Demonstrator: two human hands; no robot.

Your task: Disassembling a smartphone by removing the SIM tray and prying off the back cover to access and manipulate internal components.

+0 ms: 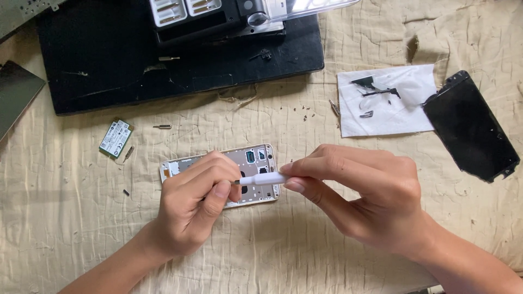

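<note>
Down near the middle of the head view, both hands meet over an opened phone frame (pixel 239 163), a white-edged shell lying flat on the cream cloth (pixel 272 256) with its bare inner plate facing up. The left hand (pixel 193 209) comes in from the lower left and rests on the frame's left half, fingers curled, thumb pressed toward the forefinger around the dark tip end of a slim white tool (pixel 261 178). The right hand (pixel 362 196) enters from the lower right; its thumb and forefinger pinch the other end of that tool, which lies roughly level across the frame's right part (whether the tip touches the plate I cannot tell, since the left fingers cover it).

At the upper left sits a large black slab (pixel 180 71), with a white and dark kit (pixel 212 16) of bits on its top edge. A small green circuit card (pixel 116 138) lies left of the frame, and a few loose screws (pixel 162 127) are scattered between it and the slab.

Toward the upper right a white tissue (pixel 381 103) holds several small dark parts (pixel 376 90). Just beside it, at the right edge of the frame, lies a black phone screen (pixel 471 125), tilted, its near corner overlapping the tissue. A dark glossy panel (pixel 16 92) pokes in at the far left edge.
</note>
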